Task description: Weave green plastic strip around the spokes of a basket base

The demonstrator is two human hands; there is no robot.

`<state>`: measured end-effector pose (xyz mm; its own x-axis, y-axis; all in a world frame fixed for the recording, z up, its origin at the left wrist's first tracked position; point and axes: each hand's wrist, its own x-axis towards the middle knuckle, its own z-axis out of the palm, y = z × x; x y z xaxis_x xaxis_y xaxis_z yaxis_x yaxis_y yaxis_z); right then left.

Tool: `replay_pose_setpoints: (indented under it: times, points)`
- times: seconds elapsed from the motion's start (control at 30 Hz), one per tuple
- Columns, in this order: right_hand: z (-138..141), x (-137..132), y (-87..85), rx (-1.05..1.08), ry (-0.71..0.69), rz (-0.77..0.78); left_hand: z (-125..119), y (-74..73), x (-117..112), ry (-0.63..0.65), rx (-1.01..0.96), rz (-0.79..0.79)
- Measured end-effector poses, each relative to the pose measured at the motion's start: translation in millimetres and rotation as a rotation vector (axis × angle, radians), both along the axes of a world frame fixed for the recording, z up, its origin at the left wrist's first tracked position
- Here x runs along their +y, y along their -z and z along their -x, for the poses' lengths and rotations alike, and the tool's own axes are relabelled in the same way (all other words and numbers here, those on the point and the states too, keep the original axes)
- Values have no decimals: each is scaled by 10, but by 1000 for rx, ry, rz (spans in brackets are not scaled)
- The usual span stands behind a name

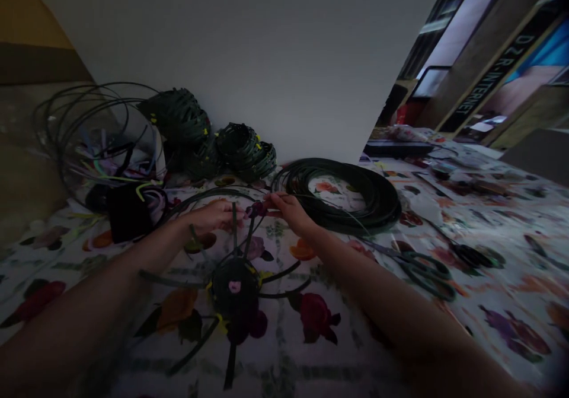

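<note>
A small dark green woven piece (235,285) lies on the flowered tablecloth, with flat strips spreading out from it and yellow bits around its edge. A pink spot shows at its middle. Beyond it, my left hand (217,215) is closed with its fingertips at a dark green strip that runs up from the piece. Close by on the right, my right hand (288,211) pinches a thin dark green strip. The dim light hides the exact contact of the fingertips.
A coil of dark green strip (382,202) lies behind my right hand. Several woven green baskets (237,143) stand at the back by a white panel (267,60). Green-handled scissors (427,273) and a black-handled tool (471,255) lie at right. Loose strands (62,137) loop at left.
</note>
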<state>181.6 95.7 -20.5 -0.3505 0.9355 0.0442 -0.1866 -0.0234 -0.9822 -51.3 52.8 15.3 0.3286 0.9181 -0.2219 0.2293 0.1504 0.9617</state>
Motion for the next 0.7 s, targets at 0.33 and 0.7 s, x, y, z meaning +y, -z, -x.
replay_pose_setpoints:
  times: [0.33,0.7]
  points:
    - [609,54,-139,-37,-73,32,-76,114,-38,-41,47,-33]
    - [787,65,-194,-95,-121,-45,-8,271,-134,-262,-89,-68]
